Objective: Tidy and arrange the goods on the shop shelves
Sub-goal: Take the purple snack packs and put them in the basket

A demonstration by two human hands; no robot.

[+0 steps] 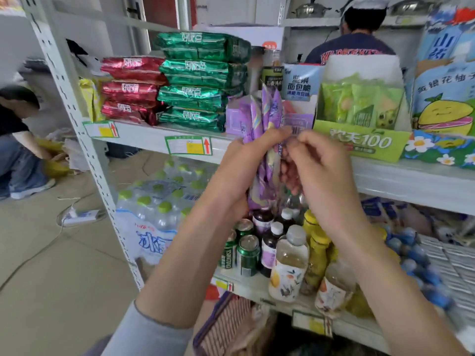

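Observation:
Both of my hands hold a bunch of slim purple snack packets upright in front of the upper shelf. My left hand wraps around the bunch from the left. From the right, my right hand pinches the same packets with its fingertips. Behind the bunch sits an open purple display box on the shelf. Stacks of green packs and red packs lie left of that box.
A green display box of green sachets stands right of the purple one, then a floral yellow box. Bottles and cans crowd the lower shelf. Shrink-wrapped water bottles sit on the floor. One person crouches left, another stands behind the shelves.

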